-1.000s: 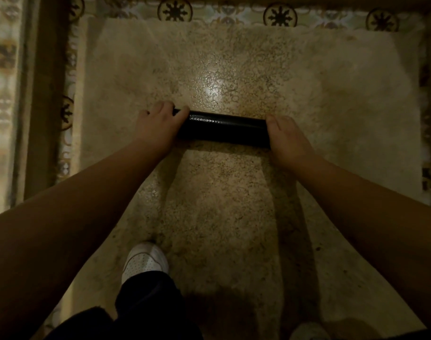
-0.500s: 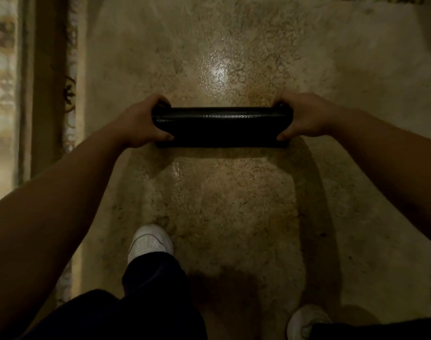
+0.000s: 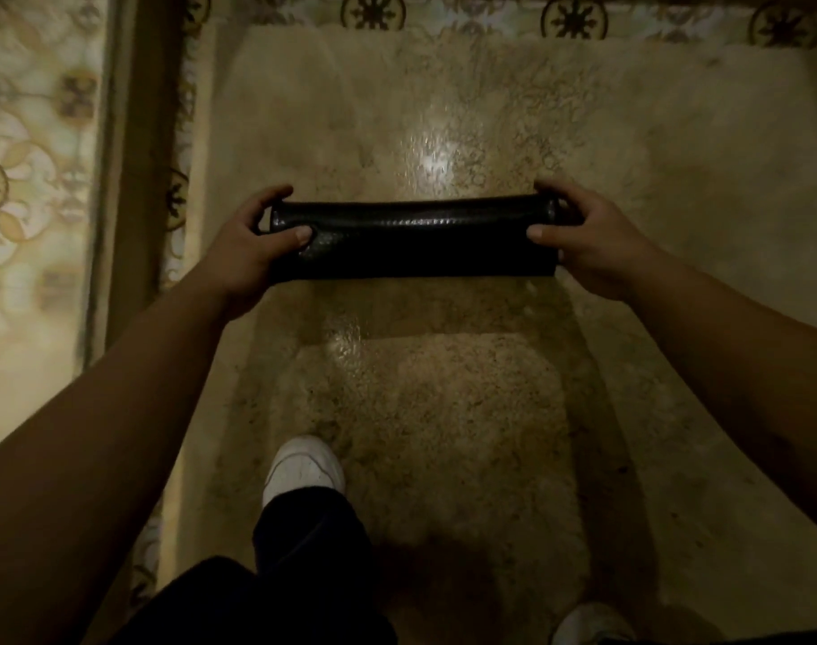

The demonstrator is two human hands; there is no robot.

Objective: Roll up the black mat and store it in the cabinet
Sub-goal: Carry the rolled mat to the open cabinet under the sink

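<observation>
The black mat [image 3: 413, 242] is rolled into a tight horizontal tube and is held in the air above the floor, casting a shadow below it. My left hand [image 3: 250, 246] grips its left end, thumb on the front and fingers curled over the top. My right hand [image 3: 588, 239] grips its right end the same way. No cabinet is in view.
Below is a speckled stone floor [image 3: 444, 435] with a bright glare spot. A patterned tile border [image 3: 34, 179] runs along the left and the far edge. My white shoe [image 3: 304, 467] and dark trouser leg stand at the lower middle; a second shoe [image 3: 588, 626] shows at lower right.
The rolled mat has been lifted from the floor and raised toward the camera, held level by both hands. My hands shifted from pressing on top to gripping its ends.
</observation>
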